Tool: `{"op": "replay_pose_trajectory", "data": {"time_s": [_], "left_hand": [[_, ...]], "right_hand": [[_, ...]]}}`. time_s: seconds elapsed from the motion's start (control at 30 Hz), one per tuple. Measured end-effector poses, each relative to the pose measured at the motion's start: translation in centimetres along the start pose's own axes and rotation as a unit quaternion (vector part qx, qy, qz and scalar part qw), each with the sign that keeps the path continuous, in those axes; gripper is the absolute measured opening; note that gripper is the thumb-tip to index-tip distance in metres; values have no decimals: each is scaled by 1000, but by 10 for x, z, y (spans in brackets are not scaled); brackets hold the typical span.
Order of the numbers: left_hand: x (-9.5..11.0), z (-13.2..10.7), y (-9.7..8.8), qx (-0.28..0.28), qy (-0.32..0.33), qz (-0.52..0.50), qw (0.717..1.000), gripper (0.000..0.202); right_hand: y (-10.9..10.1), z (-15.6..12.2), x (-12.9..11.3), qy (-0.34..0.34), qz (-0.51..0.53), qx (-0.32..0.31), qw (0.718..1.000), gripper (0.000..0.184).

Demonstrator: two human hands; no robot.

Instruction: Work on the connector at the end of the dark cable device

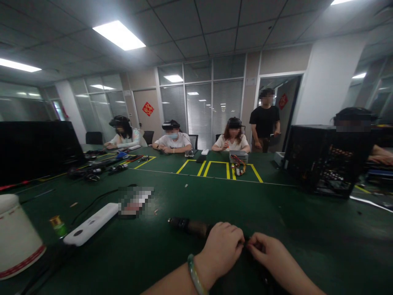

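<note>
My left hand [222,250], with a green bangle at its wrist, is closed with the fingers curled inward. Close beside it on the right is my right hand [270,250], its thumb and forefinger pinched together. Their fingertips nearly meet at a small dark piece, too hidden to name. A dark pen-shaped tool [192,227], perhaps an electric screwdriver, lies on the green tabletop [153,258]; its tip points left and its rear end goes behind my left hand. Something dark below the right hand is too dim to make out.
At left are a white mug-like container [18,237], a white power strip [92,225], a green bottle [58,226] and a blurred flat object [136,200]. Black computer case [319,159] stands right, black monitor [37,151] left. Several people sit opposite, near a power supply [238,156].
</note>
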State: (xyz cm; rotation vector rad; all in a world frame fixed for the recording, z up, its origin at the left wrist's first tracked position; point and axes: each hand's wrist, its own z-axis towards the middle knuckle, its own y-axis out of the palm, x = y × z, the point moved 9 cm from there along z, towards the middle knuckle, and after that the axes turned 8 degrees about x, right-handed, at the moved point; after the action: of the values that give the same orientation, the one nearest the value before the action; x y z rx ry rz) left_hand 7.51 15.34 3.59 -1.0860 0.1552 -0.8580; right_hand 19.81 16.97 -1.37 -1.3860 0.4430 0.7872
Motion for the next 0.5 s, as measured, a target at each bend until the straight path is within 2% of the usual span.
{"op": "replay_pose_trajectory", "data": {"time_s": [0.23,0.5], "left_hand": [[-4,0,-3,2,-27,-14,1000,8],[-3,0,-1,-8,-25,-10,1000,8]], "right_hand": [[-1,-1,-4,6,16,-5,1000,17],[-2,-1,-2,3,16,-3,1000,16]]}}
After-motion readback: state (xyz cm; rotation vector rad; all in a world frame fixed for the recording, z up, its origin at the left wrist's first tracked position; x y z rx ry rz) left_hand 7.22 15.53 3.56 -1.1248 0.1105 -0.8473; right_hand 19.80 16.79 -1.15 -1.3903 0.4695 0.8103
